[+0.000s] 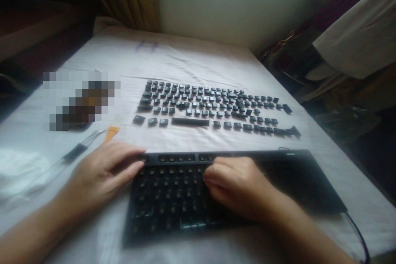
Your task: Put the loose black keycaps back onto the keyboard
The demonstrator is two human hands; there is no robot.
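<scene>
Basically, my left hand (108,169) sat at the far-left corner of the black keyboard (167,210), thumb and index tips a bit apart; couldn't tell if they gripped its edge. My right hand (235,185) was clenched over the kb's far-middle part, hiding whatever was in it, if anything. The kb lay toward the near edge of the white sheet (198,64), many of its key spots bare, w/ a cable (357,229) off its right end running to the near-right corner.

Loose keycaps (206,100) lay in rough rows past the kb, mid-sheet, incl. one long bar (190,122). Just past my left hand: an orange piece (111,133), w/ a dark blurry item (75,152) on a thin wire next to it, toward the left edge. Pixelated patch (82,103) beyond that, contents unclear.
</scene>
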